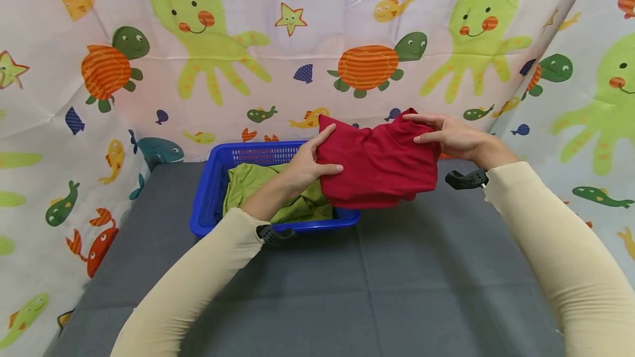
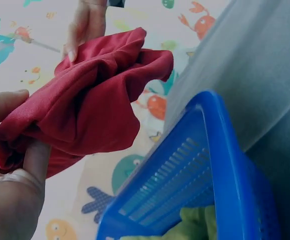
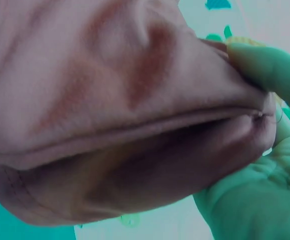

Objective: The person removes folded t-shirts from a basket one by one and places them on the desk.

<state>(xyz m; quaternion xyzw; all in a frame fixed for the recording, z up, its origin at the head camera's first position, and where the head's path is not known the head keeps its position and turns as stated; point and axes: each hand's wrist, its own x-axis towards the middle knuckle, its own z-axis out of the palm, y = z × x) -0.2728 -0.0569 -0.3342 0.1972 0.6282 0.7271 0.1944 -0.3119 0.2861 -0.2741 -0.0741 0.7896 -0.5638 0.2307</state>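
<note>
red cloth (image 1: 377, 164) hanging above table (image 1: 317, 296), long axis running left to right between hands. left hand (image 1: 302, 167) gripping left end, right hand (image 1: 451, 136) pinching right end, hands standing well apart. basket (image 1: 200, 203) sitting to cloth's left, left hand being nearer; green cloth (image 1: 253, 180) lying inside.

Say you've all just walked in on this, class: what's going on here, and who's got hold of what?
A person is holding up a bunched red cloth with both hands. The left hand grips one side and the right hand the other, so the cloth is off the grey table. In the head view, it partly hides one end of a blue basket. A green cloth lies crumpled inside that basket.
</note>
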